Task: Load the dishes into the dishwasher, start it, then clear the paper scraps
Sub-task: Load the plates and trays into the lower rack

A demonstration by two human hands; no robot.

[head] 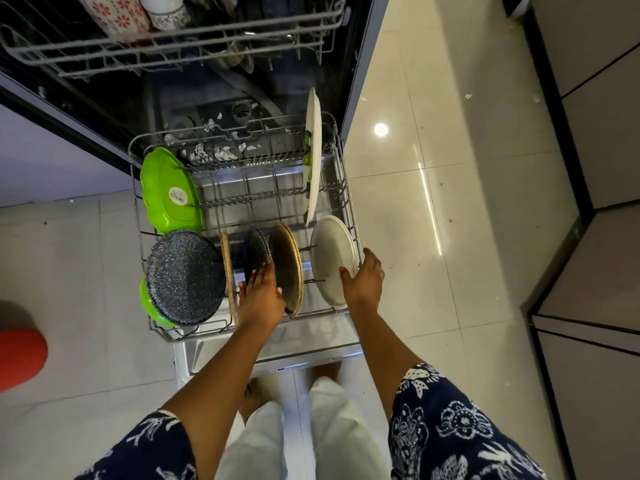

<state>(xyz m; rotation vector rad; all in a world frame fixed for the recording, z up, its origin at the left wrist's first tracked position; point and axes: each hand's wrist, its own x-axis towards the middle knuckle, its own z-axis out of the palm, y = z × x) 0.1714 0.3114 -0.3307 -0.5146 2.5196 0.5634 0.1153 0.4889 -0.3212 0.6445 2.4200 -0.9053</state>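
- Pale glossy floor tiles spread round an open dishwasher, whose wire lower rack sits pulled out over the lowered door. Where is the work?
- At the near right corner of the lower rack. The right hand clasps a pale grey speckled round plate by its rim, thumb on the face and fingers curled behind. The plate stands on edge among the tines. At the rack's near middle, the left hand lies with fairly straight fingers against a small dark speckled plate, just beside a brown round plate with a woven rim. It grips nothing that I can see.
- How will the grey plate handle?
- Stiff and, I judge, fairly heavy. It looks likely to chip against wire or its neighbour. The rim hold suits it, but a smooth glaze may slip, so ease it down into the slot.
- And the scraps?
- White torn paper scraps lie along the rack's far side and on the tub floor beyond. They look light and flimsy, a pinch apiece.
- What can't you make out?
- I can't tell whether the plate's lower edge is seated between the tines. The upper rack, past the lower rack's far side, is cut off at the top of the view, and no controls show.
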